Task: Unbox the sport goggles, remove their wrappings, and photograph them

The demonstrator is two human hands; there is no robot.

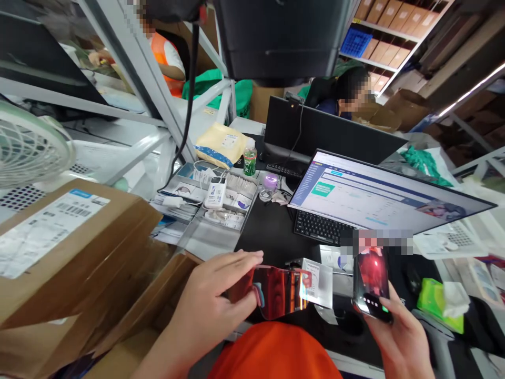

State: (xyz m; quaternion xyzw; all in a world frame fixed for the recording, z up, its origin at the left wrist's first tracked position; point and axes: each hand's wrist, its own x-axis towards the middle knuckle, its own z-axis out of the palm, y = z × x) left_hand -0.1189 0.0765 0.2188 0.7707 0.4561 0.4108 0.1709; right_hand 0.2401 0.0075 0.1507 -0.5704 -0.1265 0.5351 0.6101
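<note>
Between the thumb and fingers of my left hand (223, 289) is a red mirrored lens (278, 292), tilted, with bright orange streaks near its right edge. My right hand (402, 331) grips a smartphone (372, 281) whose lit screen shows a red picture. A small white box (315, 281) with a printed label stands just behind the lens, partly covered by it. Farther back, a flat box (335, 259) with a blue-purple mark lies on the black desk mat (264, 231).
A keyboard (321, 227) sits beneath a lit monitor (379, 189). To the left are a sectioned tray (236, 225), a large open cardboard box (67, 247) and a fan (31, 145). A green tissue pack (437, 305) lies at right. Two other people are behind the desk.
</note>
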